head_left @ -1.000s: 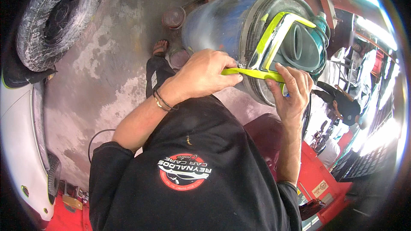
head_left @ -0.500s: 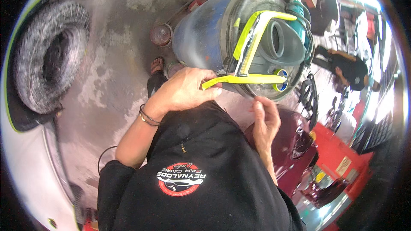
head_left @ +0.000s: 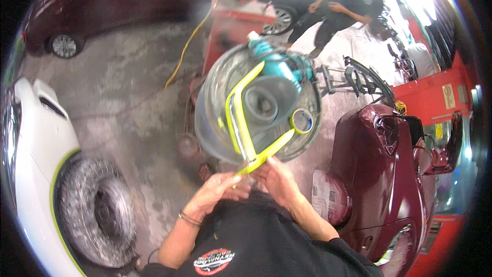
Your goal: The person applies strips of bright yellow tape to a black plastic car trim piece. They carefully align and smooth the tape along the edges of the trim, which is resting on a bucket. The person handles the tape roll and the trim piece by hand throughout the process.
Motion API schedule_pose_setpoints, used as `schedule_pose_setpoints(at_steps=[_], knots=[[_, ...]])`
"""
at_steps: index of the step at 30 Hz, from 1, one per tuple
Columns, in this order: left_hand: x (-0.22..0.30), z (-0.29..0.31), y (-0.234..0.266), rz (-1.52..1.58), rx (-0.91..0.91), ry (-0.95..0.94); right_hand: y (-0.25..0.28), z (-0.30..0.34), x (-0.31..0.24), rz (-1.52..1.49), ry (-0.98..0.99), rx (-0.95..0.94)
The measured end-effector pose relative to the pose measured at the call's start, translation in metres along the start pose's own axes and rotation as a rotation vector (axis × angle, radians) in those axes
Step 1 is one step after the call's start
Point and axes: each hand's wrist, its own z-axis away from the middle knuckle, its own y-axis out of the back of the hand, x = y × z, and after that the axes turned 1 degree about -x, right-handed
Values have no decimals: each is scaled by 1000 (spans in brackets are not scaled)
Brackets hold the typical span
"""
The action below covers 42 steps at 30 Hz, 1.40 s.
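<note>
Beside the drum [head_left: 206, 128], your right hand [head_left: 280, 184] is back at the yellow strip [head_left: 277, 145], grip unclear; your left hand [head_left: 216, 191] pinches its end, seemingly steadier.

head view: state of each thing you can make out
left hand: fingers closed on the frame's near end
right hand: at the near strip, grip unclear
yellow-green taped frame: bent, over the drum top
drum: upright
tape roll: on the drum top
grey container: round mouth open
tire: dusty-looking, in the white car's wheel arch
co-worker: standing
</note>
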Motion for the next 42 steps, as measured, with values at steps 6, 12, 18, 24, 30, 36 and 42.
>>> schedule_pose_setpoints(at_steps=[6, 12, 18, 24, 30, 36, 42], knots=[[-17, -17, 16, -78, 253, 98, -9, -2, -6, 23, 8, 28], [39, -3, -15, -918, 675, -778, -4, -2, -5, -48, -16, -51], [132, -40, -33, -1686, 271, -1054, -6, 5, -16, -73, 72, -27], [147, -73, -61, -1767, 175, -1111, 15, 6, -43, 158, 114, 127], [124, -98, -89, -1838, 196, -1045, 39, 3, -69, 384, 157, 116], [90, -67, -161, -1777, 432, -1106, 88, 17, -94, 366, 169, -98], [30, -51, -242, -1787, 687, -1117, 132, 49, -136, 460, 138, -338]])
